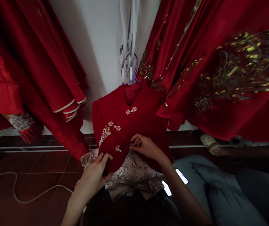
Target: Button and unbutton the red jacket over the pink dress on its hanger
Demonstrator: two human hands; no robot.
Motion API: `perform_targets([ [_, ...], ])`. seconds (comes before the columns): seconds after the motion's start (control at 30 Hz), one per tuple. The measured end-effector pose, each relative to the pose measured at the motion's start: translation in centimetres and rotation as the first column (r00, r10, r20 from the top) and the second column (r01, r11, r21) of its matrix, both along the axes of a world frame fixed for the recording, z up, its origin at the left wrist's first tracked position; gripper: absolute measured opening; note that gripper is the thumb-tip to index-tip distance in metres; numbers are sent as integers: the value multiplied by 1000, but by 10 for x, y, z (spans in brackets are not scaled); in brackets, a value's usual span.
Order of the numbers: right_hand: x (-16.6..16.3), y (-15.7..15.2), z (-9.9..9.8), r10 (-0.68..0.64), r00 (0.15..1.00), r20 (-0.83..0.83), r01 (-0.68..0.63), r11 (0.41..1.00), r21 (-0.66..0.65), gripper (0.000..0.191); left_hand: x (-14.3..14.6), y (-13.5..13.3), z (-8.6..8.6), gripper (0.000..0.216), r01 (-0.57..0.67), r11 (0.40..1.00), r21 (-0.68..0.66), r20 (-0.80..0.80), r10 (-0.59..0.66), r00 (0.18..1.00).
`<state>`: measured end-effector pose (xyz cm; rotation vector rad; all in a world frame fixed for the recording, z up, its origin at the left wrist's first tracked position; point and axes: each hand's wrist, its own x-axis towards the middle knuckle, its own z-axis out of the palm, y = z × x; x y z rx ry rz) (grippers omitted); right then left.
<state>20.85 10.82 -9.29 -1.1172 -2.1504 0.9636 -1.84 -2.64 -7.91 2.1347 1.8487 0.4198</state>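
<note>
A red jacket (pixel 115 105) hangs in front of me on a purple hanger (pixel 135 70). Pearl-and-flower fasteners (pixel 131 110) sit near its neck, and a beaded ornament (pixel 106 131) with pearl strands decorates the chest on the left. My left hand (pixel 94 171) grips the lower left of the front panel, fingers on top and thumb below, close to a small flower fastener (pixel 118 148). At the middle of the front, my right hand (pixel 147 147) pinches a small beaded piece, partly hidden by the fingertips, at the jacket's edge. Pale shiny crumpled fabric (pixel 136 171) lies under the hem.
Red garments (pixel 45 59) hang on the left, and a gold-sequinned red garment (pixel 238 69) hangs on the right. A white metal stand (pixel 128 40) is behind the hanger. At right are a person's grey-clad leg (pixel 207 179), a clog (pixel 208 143) and a lit phone (pixel 181 176). A white cable (pixel 15 191) crosses the floor.
</note>
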Motion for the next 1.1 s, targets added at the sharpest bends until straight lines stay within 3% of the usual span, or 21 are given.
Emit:
perform_targets([
  [0.07, -1, 0, -1, 16, 1000, 7, -16, 1000, -17, 22, -3, 1, -1, 25, 9, 999, 43, -10, -9, 1000],
  [0.13, -1, 0, -1, 37, 999, 14, -36, 999, -9, 18, -4, 7, 1, 18, -30, 979, 204, 19, 26, 999],
  [0.2, -2, 0, 1, 21, 1000, 2, -21, 999, 30, 18, -4, 15, 5, 15, -170, 876, 451, 95, 142, 985],
  [0.27, -1, 0, 5, -23, 999, -37, 25, 998, 50, 19, -2, 21, 7, 18, -265, 761, 592, 143, 225, 964],
  [0.3, -1, 0, 8, -47, 997, -67, 50, 998, 44, 20, -1, 22, 8, 20, -256, 767, 589, 130, 222, 966],
  [0.33, -1, 0, 11, -66, 993, -100, 69, 997, 20, 21, -1, 22, 8, 22, -212, 817, 536, 99, 188, 977],
  [0.4, 1, -2, 16, -90, 981, -172, 78, 994, -76, 25, 0, 20, 6, 30, -69, 940, 333, 43, 58, 997],
  [0.47, 1, -6, 22, -85, 968, -236, 36, 978, -204, 30, 0, 15, 5, 31, 28, 987, 156, 53, -36, 998],
  [0.6, -6, -14, 31, -37, 942, -334, -101, 917, -386, 33, -1, 12, 7, 27, 8, 992, 126, 81, -18, 997],
  [0.77, -16, -19, 28, -59, 914, -401, -146, 875, -461, 27, 9, 38, 7, 33, 30, 989, 145, -107, -14, 994],
  [0.93, -20, -10, 7, -108, 916, -387, -67, 909, -412, 29, 22, 71, -10, 22, -14, 994, 110, -202, 36, 979],
  [1.1, -27, 3, -12, -215, 867, -450, 28, 922, -386, 33, 24, 83, -20, 18, -38, 984, 174, -215, 76, 974],
])
